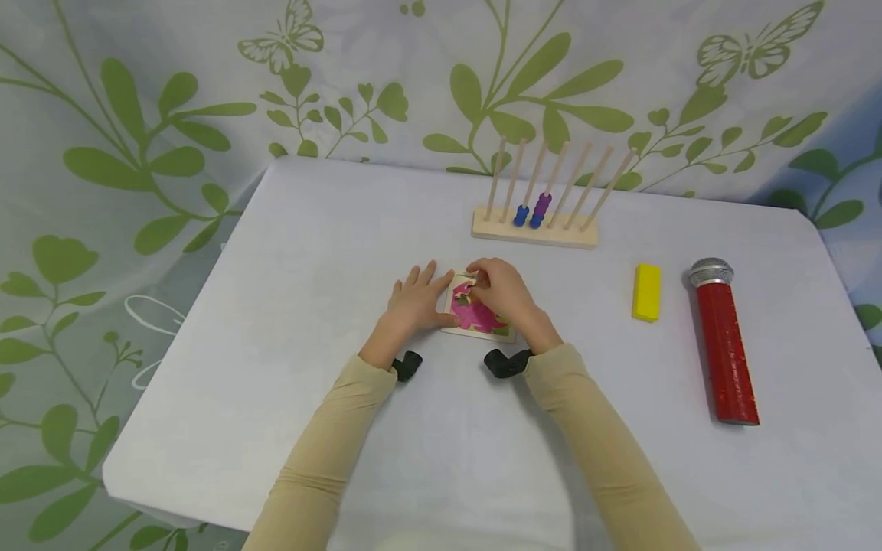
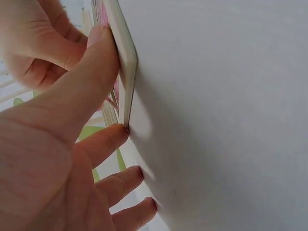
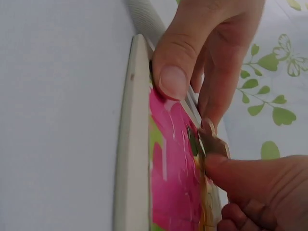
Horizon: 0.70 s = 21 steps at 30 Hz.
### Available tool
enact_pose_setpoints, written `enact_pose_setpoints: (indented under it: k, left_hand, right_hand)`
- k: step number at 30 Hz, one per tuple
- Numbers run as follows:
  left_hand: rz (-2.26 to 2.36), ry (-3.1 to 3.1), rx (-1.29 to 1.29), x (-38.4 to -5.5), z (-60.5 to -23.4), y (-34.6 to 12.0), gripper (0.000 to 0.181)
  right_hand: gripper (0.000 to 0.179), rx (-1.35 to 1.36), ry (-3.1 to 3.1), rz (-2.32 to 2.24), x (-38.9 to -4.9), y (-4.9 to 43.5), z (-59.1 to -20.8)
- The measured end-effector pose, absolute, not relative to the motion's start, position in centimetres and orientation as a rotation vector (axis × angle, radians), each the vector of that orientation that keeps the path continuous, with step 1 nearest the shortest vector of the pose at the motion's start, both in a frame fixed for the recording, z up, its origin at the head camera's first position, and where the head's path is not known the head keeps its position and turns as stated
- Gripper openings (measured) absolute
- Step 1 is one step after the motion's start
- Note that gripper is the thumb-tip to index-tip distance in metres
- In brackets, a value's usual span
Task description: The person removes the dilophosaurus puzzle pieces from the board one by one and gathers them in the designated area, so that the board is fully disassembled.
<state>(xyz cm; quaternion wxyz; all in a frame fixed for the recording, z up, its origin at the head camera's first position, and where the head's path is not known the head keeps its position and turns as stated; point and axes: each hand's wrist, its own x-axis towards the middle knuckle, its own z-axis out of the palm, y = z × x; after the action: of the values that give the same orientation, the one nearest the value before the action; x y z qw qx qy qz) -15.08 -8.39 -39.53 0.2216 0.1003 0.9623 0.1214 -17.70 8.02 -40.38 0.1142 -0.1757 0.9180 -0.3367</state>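
Observation:
A small wooden jigsaw puzzle (image 1: 475, 317) with a pink picture lies on the table between both hands. The left hand (image 1: 415, 298) rests at its left side with fingers spread. Its thumb presses on the puzzle's face near the frame in the right wrist view, and its index fingertip (image 2: 115, 134) touches the edge. The right hand (image 1: 506, 289) pinches a thin puzzle piece (image 3: 215, 146) between thumb and fingers over the upper part of the puzzle. The piece is tilted up from the board. Its printed face is mostly hidden.
A wooden peg rack (image 1: 537, 235) with blue and purple beads stands behind the puzzle. To the right lie a yellow block (image 1: 646, 292) and a red microphone (image 1: 726, 344) with a silver head. A white cloth (image 1: 289, 260) covers the table; a leaf-patterned curtain (image 1: 386, 46) hangs behind.

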Motion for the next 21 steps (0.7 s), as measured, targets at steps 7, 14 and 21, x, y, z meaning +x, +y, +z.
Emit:
enact_pose_setpoints:
  k: [7,14,21]
  left_hand:
    - [0.351,2.654,0.279,-15.0,-39.7,-8.4,0.086]
    - [0.366,2.661,0.278,-15.0,-39.7,-8.2,0.086]
    - [0.382,2.636,0.242,-15.2,-40.1,-8.2,0.086]
  right_hand:
    - [0.044,-0.588,2.611,-0.959,-17.9,8.2,-40.8]
    - [0.023,-0.523,2.607,-1.039,-17.7,8.8,-40.7]
    - [0.022,-0.474,2.6,-1.177,-18.4,13.9,-40.6]
